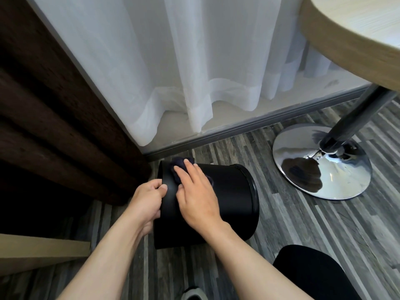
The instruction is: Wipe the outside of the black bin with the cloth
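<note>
The black bin (233, 198) lies tipped on its side on the striped grey floor, one end to the left and the other to the right. My left hand (147, 204) grips the bin's left edge, thumb on the outside wall. My right hand (194, 191) lies flat on the upper side of the bin, fingers spread, pressing a dark cloth (176, 167) against it. Most of the cloth is hidden under my fingers; a bunched part shows past my fingertips near the far left rim.
A brown curtain (54, 118) hangs at the left, a sheer white curtain (173, 72) behind the bin. To the right stands a round table (357, 40) on a chrome base (320, 163). My dark-clothed knee (313, 273) is at the lower right; a wooden ledge (39, 250) at the lower left.
</note>
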